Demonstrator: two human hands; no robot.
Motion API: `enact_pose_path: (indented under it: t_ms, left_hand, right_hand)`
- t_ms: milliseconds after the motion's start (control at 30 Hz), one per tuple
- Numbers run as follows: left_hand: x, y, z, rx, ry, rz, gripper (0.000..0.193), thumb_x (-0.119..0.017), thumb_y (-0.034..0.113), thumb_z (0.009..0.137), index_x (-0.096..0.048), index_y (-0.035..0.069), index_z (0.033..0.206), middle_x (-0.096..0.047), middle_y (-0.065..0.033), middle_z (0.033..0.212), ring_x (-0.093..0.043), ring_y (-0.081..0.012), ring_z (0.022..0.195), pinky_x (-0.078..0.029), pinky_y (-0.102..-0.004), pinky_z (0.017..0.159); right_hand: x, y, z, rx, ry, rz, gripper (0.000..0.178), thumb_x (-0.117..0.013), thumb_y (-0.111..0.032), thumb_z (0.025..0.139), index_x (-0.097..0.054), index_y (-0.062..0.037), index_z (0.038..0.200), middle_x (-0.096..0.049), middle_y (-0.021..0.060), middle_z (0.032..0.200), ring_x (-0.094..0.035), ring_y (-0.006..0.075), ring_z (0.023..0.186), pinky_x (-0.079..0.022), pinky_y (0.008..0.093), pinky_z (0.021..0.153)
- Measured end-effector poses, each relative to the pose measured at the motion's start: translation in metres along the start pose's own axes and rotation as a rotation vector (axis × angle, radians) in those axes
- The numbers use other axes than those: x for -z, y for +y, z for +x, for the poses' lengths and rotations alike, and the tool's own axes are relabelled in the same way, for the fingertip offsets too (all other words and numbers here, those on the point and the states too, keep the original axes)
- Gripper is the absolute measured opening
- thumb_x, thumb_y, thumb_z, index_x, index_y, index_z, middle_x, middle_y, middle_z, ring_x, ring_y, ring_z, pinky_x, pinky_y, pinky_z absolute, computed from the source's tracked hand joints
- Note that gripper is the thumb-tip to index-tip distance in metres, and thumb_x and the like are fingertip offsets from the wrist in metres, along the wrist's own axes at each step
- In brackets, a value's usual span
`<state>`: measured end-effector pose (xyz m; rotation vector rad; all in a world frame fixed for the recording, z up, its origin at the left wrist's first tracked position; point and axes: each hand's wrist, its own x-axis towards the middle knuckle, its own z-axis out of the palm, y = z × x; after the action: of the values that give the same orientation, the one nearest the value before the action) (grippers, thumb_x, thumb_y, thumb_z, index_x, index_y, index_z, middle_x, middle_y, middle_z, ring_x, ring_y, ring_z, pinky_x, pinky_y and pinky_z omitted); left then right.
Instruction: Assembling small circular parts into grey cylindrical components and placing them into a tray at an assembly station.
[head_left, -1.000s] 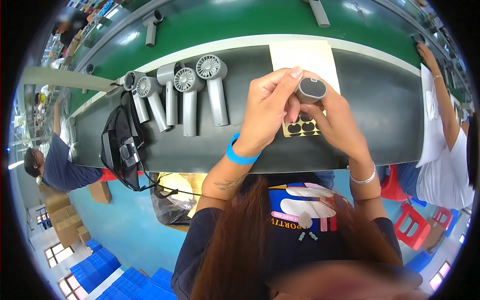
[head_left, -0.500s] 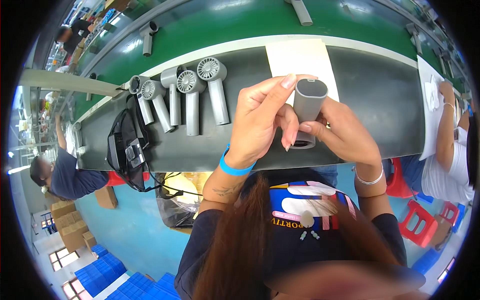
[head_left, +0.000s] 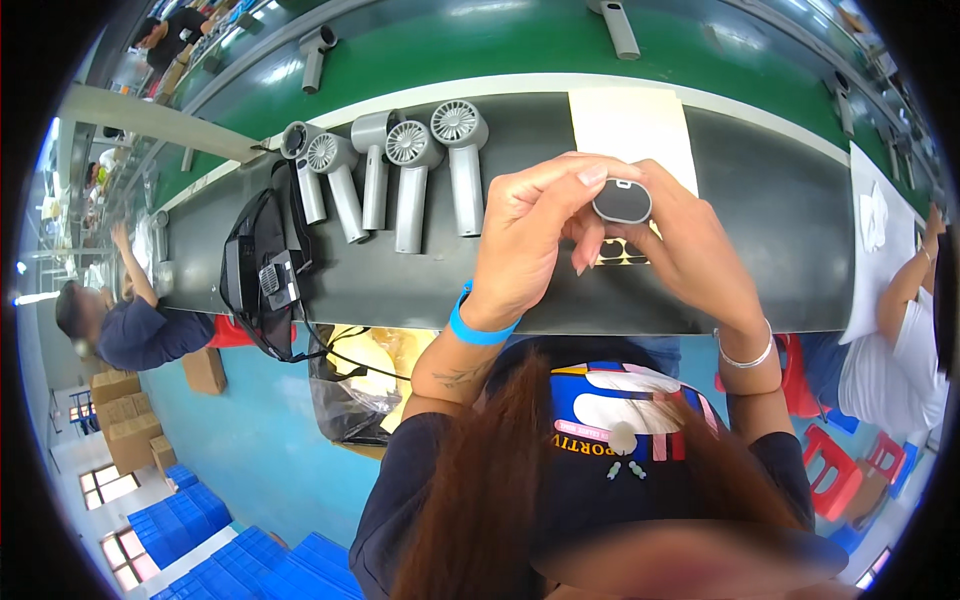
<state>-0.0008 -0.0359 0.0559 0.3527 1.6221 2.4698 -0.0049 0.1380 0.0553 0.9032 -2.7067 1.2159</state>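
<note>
Both my hands are raised over the dark workbench around a grey handheld fan. Its handle end (head_left: 622,203) points up at me, a dark oval face with a small pale slot at the rim. My left hand (head_left: 525,235) pinches the rim with thumb and forefinger, its other fingers curled below. My right hand (head_left: 695,240) wraps the handle from the other side. The fan's head is hidden under my hands. Below them shows a yellowish sheet with black oval stickers (head_left: 612,252), partly covered. Several grey handheld fans (head_left: 410,190) lie left of my left hand.
Cream paper sheets (head_left: 635,130) lie beyond my hands. A black bag-like thing with cables (head_left: 262,275) sits at the bench's left. A green conveyor (head_left: 480,50) with more fans runs behind. A lined bin (head_left: 365,385) stands below the front edge. Co-workers sit on both sides.
The fan has tipped so its handle end faces me more squarely, and its long side no longer shows. The black oval stickers beneath have come into sight. My view has shifted slightly.
</note>
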Motion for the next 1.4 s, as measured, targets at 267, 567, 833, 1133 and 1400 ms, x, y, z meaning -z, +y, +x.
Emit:
enact_pose_path:
  t_ms: [267, 567, 833, 1133, 1400]
  left_hand:
    - [0.014, 0.005, -0.002, 0.043, 0.058, -0.081, 0.038, -0.042, 0.02, 0.096, -0.061, -0.012, 0.103, -0.068, -0.0151, 0.09, -0.048, -0.0078, 0.044, -0.04, -0.0198, 0.04]
    - [0.03, 0.001, -0.006, -0.042, 0.016, -0.144, 0.033, -0.045, 0.02, 0.096, -0.065, -0.007, 0.101, -0.064, -0.0106, 0.088, -0.053, -0.0096, 0.049, -0.043, -0.0214, 0.045]
    - [0.03, -0.002, -0.013, -0.199, 0.099, 0.085, 0.027, -0.047, 0.015, 0.096, -0.067, -0.004, 0.1, -0.063, -0.012, 0.096, -0.052, -0.0073, 0.051, -0.039, -0.0181, 0.045]
    - [0.026, -0.003, -0.01, -0.036, 0.107, 0.015, 0.036, -0.041, 0.019, 0.098, -0.063, -0.009, 0.103, -0.067, -0.0133, 0.095, -0.049, -0.0081, 0.048, -0.039, -0.0193, 0.042]
    - [0.015, -0.002, -0.009, -0.037, 0.095, -0.036, 0.019, -0.059, 0.012, 0.091, -0.063, -0.002, 0.103, -0.062, -0.0026, 0.076, -0.051, -0.0026, 0.054, -0.039, -0.0158, 0.048]
  right_hand:
    - [-0.009, -0.006, 0.012, -0.046, -0.082, 0.006, 0.031, -0.062, -0.017, 0.084, -0.05, 0.0016, 0.105, -0.055, 0.0167, 0.093, -0.056, 0.0373, 0.083, -0.044, 0.0429, 0.07]
    - [-0.017, -0.006, 0.025, 0.024, -0.06, -0.009, 0.027, -0.062, -0.007, 0.082, -0.05, 0.0001, 0.105, -0.054, 0.0159, 0.098, -0.056, 0.0379, 0.087, -0.046, 0.0414, 0.071]
    - [-0.027, -0.012, 0.029, 0.066, -0.021, -0.085, 0.027, -0.062, -0.005, 0.079, -0.051, 0.0009, 0.103, -0.053, 0.0164, 0.097, -0.055, 0.0372, 0.086, -0.045, 0.0418, 0.071]
    - [-0.023, -0.01, 0.018, -0.124, -0.127, 0.075, 0.027, -0.062, -0.011, 0.083, -0.05, 0.0024, 0.103, -0.052, 0.0174, 0.094, -0.055, 0.0381, 0.083, -0.044, 0.044, 0.067]
    - [-0.02, -0.005, 0.015, -0.077, -0.073, 0.007, 0.029, -0.062, -0.009, 0.082, -0.048, 0.0015, 0.106, -0.053, 0.0163, 0.102, -0.054, 0.0367, 0.083, -0.044, 0.0424, 0.069]
